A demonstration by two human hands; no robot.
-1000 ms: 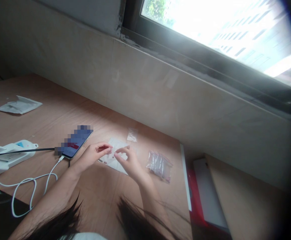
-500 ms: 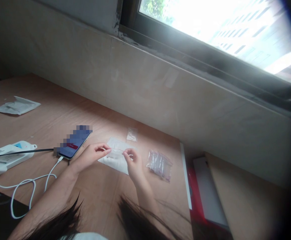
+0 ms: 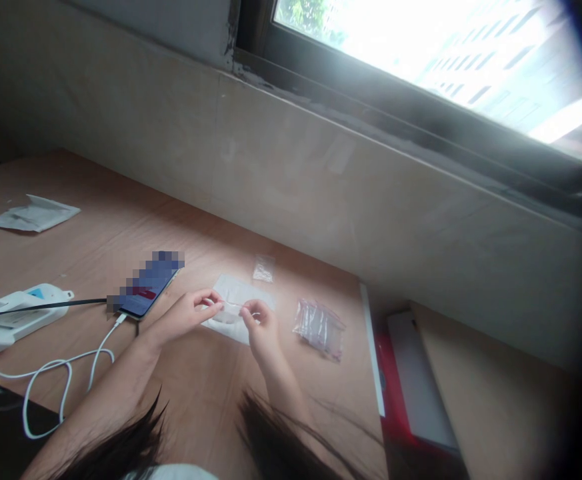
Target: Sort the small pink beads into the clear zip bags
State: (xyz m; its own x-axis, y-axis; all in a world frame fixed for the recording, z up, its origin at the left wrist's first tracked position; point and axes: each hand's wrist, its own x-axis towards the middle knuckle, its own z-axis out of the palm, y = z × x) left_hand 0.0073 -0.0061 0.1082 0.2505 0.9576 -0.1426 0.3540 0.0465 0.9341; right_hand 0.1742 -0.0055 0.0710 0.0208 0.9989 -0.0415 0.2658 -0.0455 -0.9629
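My left hand (image 3: 188, 315) and my right hand (image 3: 261, 327) are pinched on the two ends of a small clear plastic bag (image 3: 229, 309), held just above a white sheet (image 3: 235, 293) on the wooden table (image 3: 121, 227). The fingers of both hands are closed on the bag's top edge. A single small clear bag (image 3: 263, 268) lies beyond the sheet. A pile of small clear bags (image 3: 319, 327) lies to the right of my right hand.
A phone (image 3: 145, 285) on a white cable (image 3: 55, 373) lies left of my left hand. A white power strip (image 3: 11, 320) sits at the left edge, a white packet (image 3: 33, 214) farther back. A red and white box (image 3: 413, 393) stands at the right, and a tiled wall runs behind.
A second ago my fingers were down on the white sheet. Now both hands hold a small clear bag stretched between them, and my right hand has drawn slightly nearer.
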